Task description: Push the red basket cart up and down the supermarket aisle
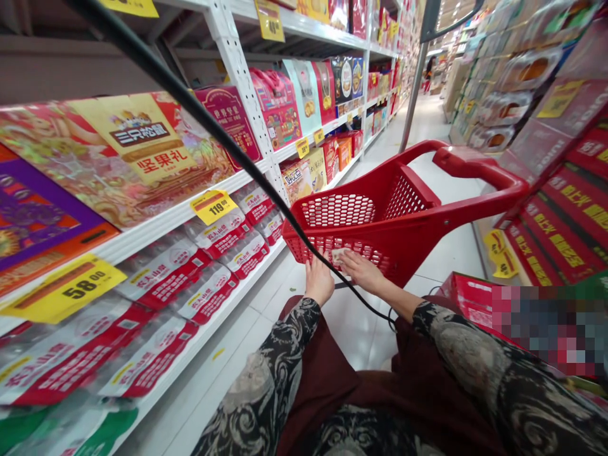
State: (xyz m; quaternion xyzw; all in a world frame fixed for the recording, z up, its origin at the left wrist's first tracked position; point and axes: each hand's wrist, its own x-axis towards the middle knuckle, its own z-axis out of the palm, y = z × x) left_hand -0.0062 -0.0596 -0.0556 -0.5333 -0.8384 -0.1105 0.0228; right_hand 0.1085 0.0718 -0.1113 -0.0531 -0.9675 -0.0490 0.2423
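A red plastic shopping cart (403, 209) stands tilted in a shop aisle in front of me. My left hand (318, 278) reaches to the basket's near lower wall, fingers curled against the mesh. My right hand (361, 269) lies beside it with fingers stretched flat against the same wall, touching a small white tag (338, 254). Both arms wear dark patterned sleeves. A black cable (213, 130) runs diagonally across the view, past my hands.
Shelves on the left hold gift boxes (128, 152) and packs of bottled water (209, 266), with yellow price tags (213, 206). Red boxes (565, 221) are stacked on the right. A white tiled aisle floor (427, 120) runs ahead. A pole (412, 95) stands beyond the cart.
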